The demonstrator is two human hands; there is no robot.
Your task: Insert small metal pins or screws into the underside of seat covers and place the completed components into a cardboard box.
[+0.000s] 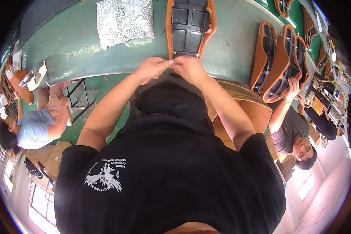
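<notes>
An orange-brown covered panel (213,29) lies on the green table in front of me, its black ribbed plastic back facing up. My left hand (154,69) is closed at the panel's near end, thumb and fingers pinched together. Right beside it, my right hand (190,69) is closed too, with its fingertips meeting those of the left. Whatever lies between the fingers is hidden. A clear bag of small shiny metal parts (124,21) rests on the table to the left of the panel.
More orange-brown panels (263,58) stand at the right, where a co-worker's hand (292,89) holds one. A cardboard box (253,113) is below the table edge on my right. Another person in a light blue shirt (34,128) sits at the left. A dark sheet (41,17) lies far left.
</notes>
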